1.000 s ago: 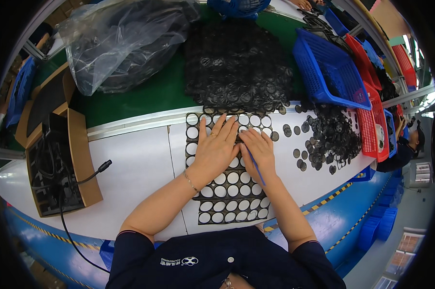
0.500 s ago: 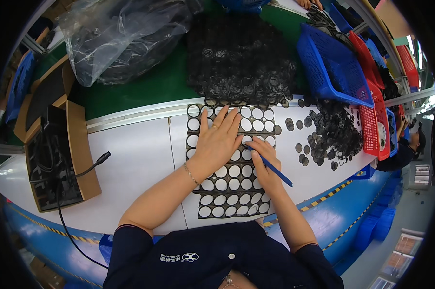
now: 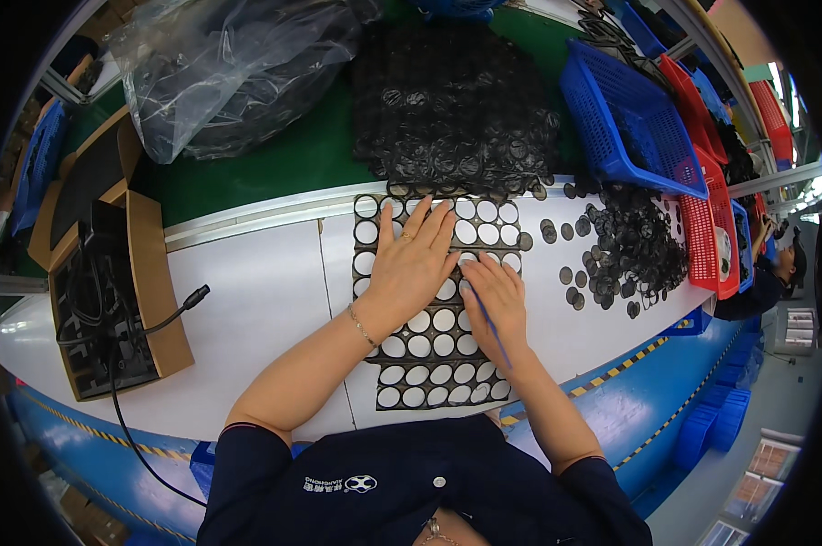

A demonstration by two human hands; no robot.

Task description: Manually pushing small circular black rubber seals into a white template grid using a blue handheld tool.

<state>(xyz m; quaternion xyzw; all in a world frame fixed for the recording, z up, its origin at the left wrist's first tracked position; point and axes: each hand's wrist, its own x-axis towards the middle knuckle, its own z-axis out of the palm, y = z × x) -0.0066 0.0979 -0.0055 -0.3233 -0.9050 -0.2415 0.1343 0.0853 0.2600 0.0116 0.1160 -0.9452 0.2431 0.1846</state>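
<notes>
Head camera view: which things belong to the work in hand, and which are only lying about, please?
In use:
flat black sheet with rows of white circles, left hand on it
slim blue pen-like tool, in the right hand
probably, loose dark round discs

Seemingly just lying about:
brown cardboard box with black cables
large clear plastic bag

From here I'm watching the left hand [image 3: 409, 273] lying flat, fingers spread, on a dark sheet [image 3: 429, 360] showing rows of white circles. Close beside it, the right hand [image 3: 499, 298] is holding a slim blue stick [image 3: 491, 328]. Dark discs [image 3: 637, 238] are lying heaped rightward, near a blue basket [image 3: 589, 118].
</notes>
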